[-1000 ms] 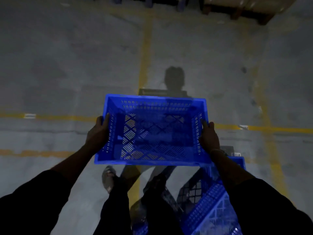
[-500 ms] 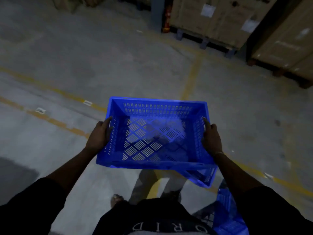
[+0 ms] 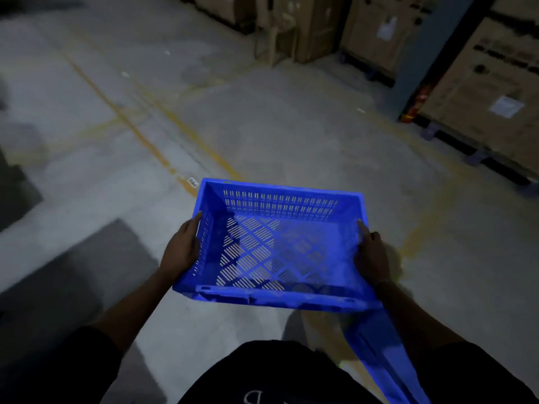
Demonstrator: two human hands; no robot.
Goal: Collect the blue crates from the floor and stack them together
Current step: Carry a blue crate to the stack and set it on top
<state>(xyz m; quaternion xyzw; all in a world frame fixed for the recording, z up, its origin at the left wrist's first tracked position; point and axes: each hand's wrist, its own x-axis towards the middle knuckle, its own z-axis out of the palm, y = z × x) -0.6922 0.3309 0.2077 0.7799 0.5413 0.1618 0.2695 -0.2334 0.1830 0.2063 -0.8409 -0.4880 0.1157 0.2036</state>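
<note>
I hold a blue crate (image 3: 280, 246) level above the floor (image 3: 262, 126), left hand (image 3: 182, 252) and right hand (image 3: 372, 258) gripping its side walls, and it could snag the blurred blue crate edge (image 3: 379, 354) just below and slip loose.

Warehouse around me: concrete floor (image 3: 291, 135), yellow lane lines (image 3: 137, 135), big labelled cartons (image 3: 493, 91) on pallets (image 3: 472, 154).

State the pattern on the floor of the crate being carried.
The crate floor shows a diamond lattice filled with slotted vents, all blue; clearest in the head view.
</note>
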